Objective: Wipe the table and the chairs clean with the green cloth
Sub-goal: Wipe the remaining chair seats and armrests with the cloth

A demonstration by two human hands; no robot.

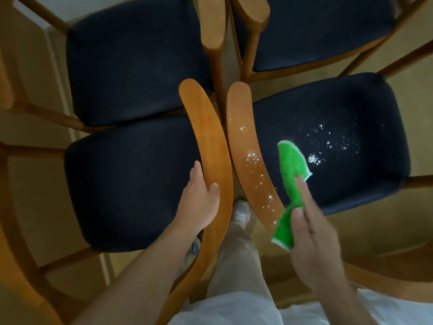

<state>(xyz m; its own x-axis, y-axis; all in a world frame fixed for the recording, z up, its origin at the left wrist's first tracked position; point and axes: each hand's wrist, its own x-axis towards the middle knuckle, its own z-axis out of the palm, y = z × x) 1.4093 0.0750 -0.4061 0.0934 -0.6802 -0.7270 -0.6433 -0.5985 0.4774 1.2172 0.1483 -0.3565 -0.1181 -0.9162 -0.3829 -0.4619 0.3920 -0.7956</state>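
Looking down from the head camera, I am seeing the right hand nearest to me, slightly blurred, with thumb and forefinger pinching the green cloth while the other fingers are curling loosely behind it. The cloth is hanging folded, its lower corner draping past the near end of the right chair's backrest rail and its upper tip reaching out over that chair's dark seat cushion; whether it is touching the fabric I cannot tell. The left hand is resting on the neighbouring chair's backrest rail, thumb on top and fingers wrapping the outer edge, steadying it.

White powdery crumbs are lying along the right rail, and more crumbs are scattered over the cushion just beyond the cloth's tip. Further off, two more chairs are standing back to back with these, their seats looking free of specks. No table is in view.

I am judging this to be the chair-wiping step, barely begun on the right-hand chair. The next move is calling for flattening the cloth under the palm and sweeping the crumbs together rather than flicking them onto the floor, then running along the rail.
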